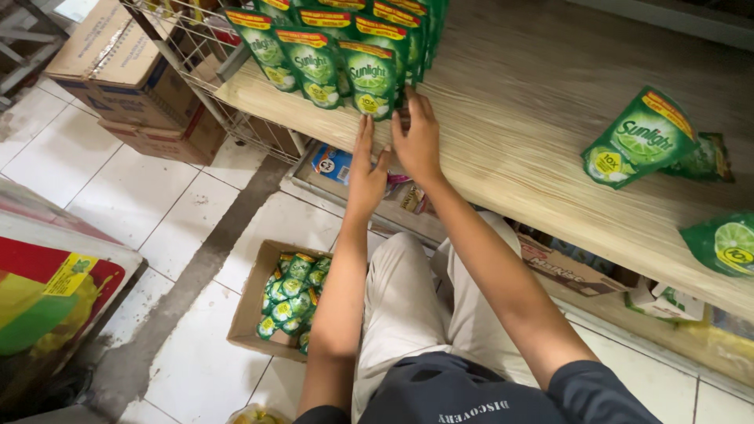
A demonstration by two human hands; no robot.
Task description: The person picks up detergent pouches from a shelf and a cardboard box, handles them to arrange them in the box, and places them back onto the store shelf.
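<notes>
Several green refill pouches (369,74) stand in rows at the back left of a pale wooden shelf (518,118). My left hand (365,169) rests flat at the shelf's front edge, fingertips just under the nearest pouch. My right hand (416,137) lies beside it, fingers spread and touching the bottom of that front pouch. Neither hand grips anything. Another green pouch (636,141) lies tilted further right on the shelf, and part of one more pouch (722,243) shows at the right edge.
An open cardboard box (251,302) holding several green pouches sits on the white tiled floor by my knees. Stacked cardboard boxes (126,71) and a wire rack (204,63) stand at the left. More packages lie on the lower shelf (338,165).
</notes>
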